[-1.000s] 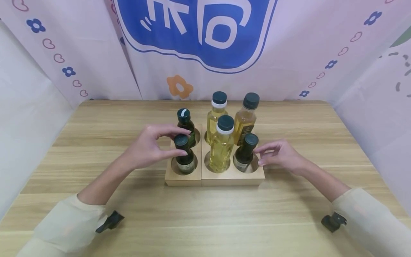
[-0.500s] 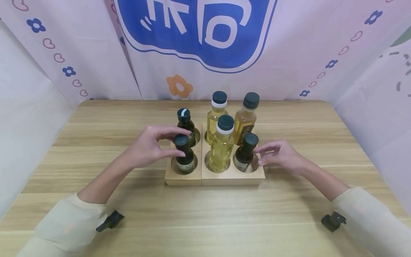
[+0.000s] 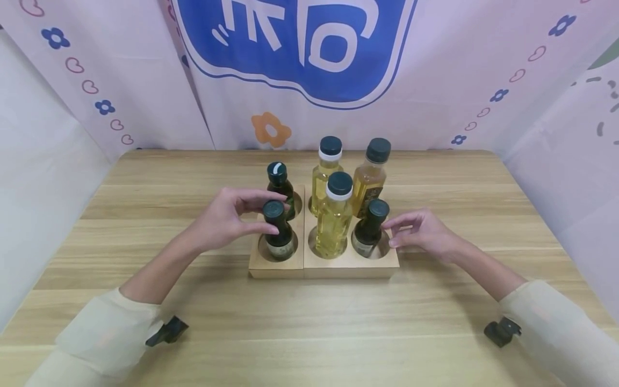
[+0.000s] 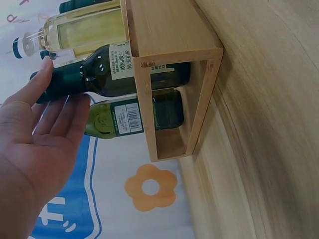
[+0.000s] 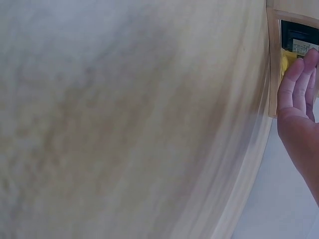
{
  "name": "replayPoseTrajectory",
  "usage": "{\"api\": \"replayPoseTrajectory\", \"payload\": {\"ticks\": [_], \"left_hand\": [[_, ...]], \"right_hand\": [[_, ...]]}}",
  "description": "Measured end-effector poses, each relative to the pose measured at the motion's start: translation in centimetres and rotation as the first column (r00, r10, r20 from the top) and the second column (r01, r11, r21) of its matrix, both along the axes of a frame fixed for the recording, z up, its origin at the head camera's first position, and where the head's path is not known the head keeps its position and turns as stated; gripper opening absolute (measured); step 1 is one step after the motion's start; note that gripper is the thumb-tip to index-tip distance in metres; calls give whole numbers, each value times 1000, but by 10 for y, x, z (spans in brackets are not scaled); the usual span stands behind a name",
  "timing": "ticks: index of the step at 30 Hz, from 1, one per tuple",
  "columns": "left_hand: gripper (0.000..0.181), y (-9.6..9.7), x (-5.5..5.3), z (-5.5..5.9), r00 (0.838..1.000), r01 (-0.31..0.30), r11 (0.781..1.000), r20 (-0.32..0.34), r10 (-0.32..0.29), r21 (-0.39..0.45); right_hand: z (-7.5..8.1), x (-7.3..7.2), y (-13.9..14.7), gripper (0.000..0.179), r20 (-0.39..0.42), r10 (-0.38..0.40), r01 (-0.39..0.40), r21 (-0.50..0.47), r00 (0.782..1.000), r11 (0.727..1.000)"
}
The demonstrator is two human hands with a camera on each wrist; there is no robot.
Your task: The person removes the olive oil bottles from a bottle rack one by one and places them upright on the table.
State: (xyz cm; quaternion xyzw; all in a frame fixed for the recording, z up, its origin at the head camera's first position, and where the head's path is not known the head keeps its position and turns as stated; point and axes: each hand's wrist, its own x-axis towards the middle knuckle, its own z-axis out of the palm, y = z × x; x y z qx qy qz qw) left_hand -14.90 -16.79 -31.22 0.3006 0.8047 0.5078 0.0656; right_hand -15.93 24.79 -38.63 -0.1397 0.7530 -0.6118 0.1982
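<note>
My left hand (image 3: 237, 217) grips a dark green olive oil bottle (image 3: 280, 235) by its capped top, thumb on the near side and fingers behind. That bottle stands in the front left hole of a light wooden rack (image 3: 348, 263); its pale label shows in the left wrist view. At the rack's right end is my right hand (image 3: 420, 234), with loosely bent fingers and fingertips right beside a second dark green bottle (image 3: 369, 231), which leans in the front right hole. Between these two, a clear bottle of yellow oil (image 3: 333, 226) occupies the front middle hole.
The rack's back row holds a small green bottle (image 3: 280, 188), another yellow oil bottle (image 3: 324, 180) and an amber bottle with a dark label (image 3: 369, 183). All caps are dark green. A printed cloth (image 3: 232, 123) hangs behind the wooden table (image 3: 309, 328).
</note>
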Motion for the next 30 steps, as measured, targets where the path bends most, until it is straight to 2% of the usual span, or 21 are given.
{"api": "replayPoseTrajectory", "payload": {"ticks": [5,12,30], "left_hand": [[54,0,-1,-2,998,52,997,28,-54,55],[51,0,-1,-5,997,80,992,11,-81,98],[53,1,3,-6,997,66,991,25,-70,115]], "right_hand": [[0,0,1,34,16,7,-7,-19,1000,1000],[-1,-1,1,36,7,15,-15,-26,1000,1000],[2,0,0,30,21,8,-8,-3,1000,1000]]}}
